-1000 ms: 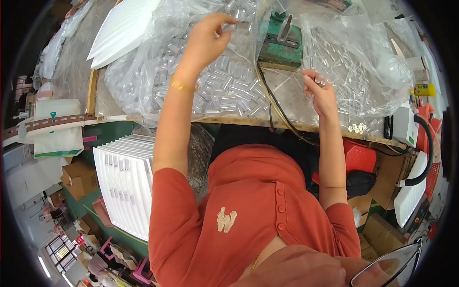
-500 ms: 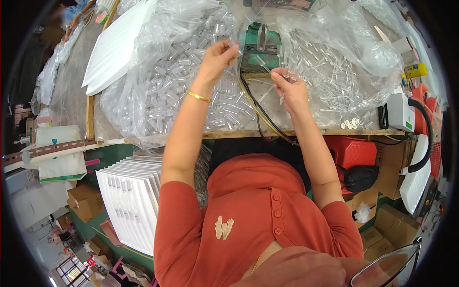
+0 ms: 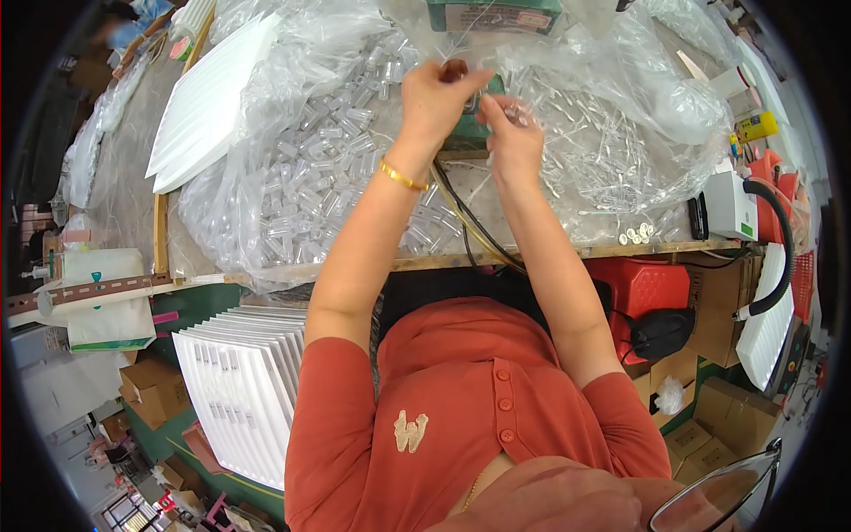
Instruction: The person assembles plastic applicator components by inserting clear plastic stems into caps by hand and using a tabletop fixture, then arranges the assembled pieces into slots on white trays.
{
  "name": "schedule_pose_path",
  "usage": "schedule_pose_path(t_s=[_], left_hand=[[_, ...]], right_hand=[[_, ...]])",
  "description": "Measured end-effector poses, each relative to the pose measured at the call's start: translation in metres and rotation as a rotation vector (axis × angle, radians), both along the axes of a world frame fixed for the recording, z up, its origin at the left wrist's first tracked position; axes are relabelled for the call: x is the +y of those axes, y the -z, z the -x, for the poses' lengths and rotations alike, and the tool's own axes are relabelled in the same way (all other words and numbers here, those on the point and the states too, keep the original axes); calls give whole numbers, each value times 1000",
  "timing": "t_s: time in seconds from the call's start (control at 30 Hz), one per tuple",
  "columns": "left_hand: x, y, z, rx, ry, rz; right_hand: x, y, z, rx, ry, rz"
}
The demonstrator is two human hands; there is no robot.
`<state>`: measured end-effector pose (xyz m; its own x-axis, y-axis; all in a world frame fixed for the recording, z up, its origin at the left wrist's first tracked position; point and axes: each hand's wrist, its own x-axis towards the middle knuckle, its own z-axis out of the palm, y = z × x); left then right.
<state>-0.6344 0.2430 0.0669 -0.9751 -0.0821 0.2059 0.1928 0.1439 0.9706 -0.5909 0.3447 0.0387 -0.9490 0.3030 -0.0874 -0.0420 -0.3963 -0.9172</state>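
Observation:
My left hand (image 3: 434, 105) is bent over the green metal fixture (image 3: 467, 142), thumb and fingers pinched at a small clear plastic tube (image 3: 474, 99) that shows only in part. Close beside it, my right hand (image 3: 514, 142) has its fingers curled in around thin clear plastic pieces (image 3: 521, 115), blurred by motion. The two hands' fingertips nearly meet and hide most of the fixture. Loose clear tubes (image 3: 315, 164) lie heaped to the left, and thin clear stems (image 3: 612, 146) are spread out on the right.
White corrugated sheets (image 3: 208, 97) lie at the far left, and more are stacked below the table (image 3: 244, 381). A green box (image 3: 492, 16) stands at the back. Cables (image 3: 465, 208) cross the table's front edge. Small white round pieces (image 3: 635, 234) and a white device (image 3: 731, 206) sit at right.
My left hand has moved right and over the fixture. My right hand has moved slightly left and up, so the hands are now close together. The view has shifted a little.

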Motion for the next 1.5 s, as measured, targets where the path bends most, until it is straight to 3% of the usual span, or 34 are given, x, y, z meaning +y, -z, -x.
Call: schedule_pose_path(t_s=[0.1, 0.13, 0.27, 0.33, 0.47, 0.57, 0.63, 0.7, 0.83, 0.9, 0.97, 1.03, 1.13, 1.27, 1.37, 1.43, 1.5], left_hand=[[3, -6, 27, 187, 68, -210], [-1, -8, 31, 121, 35, -75], [-10, -3, 43, 105, 127, -39], [-10, 9, 44, 262, 118, 113], [-12, 7, 30, 322, 92, 99], [-10, 4, 27, 164, 88, 123], [-5, 7, 29, 272, 140, -156], [3, 9, 25, 316, 92, -177], [-14, 4, 13, 340, 124, -215], [-60, 7, 14, 294, 17, 416], [-114, 27, 23, 179, 72, 940], [-150, 55, 26, 41, 40, 1254], [-159, 64, 33, 9, 178, 1325], [-154, 62, 38, 120, 220, 1285], [-139, 46, 29, 235, 272, 1160], [-115, 22, 6, 66, 345, 844], [-99, 14, -9, 47, 375, 735]], right_hand=[[-8, -3, 29, 39, 18, 9], [-10, -3, 34, 35, 26, 14], [-13, 3, 38, 14, 30, -71], [-8, 12, 36, -49, 99, -184], [17, 20, 25, -57, 98, -81], [39, 19, 11, -91, 14, -157], [48, 19, 4, -18, -103, -143], [49, 18, -3, -23, -166, -65], [55, 9, -25, -83, -277, -273], [67, 15, -25, -139, -289, -386], [79, 26, -28, -189, -286, -437], [76, 31, -30, -204, -293, -410], [53, 35, -24, -134, -356, -376], [31, 29, -23, -116, -490, -466], [25, 32, -21, -94, -408, -453], [22, 27, -19, -62, -357, -498], [26, 27, -19, -29, -319, -551]])
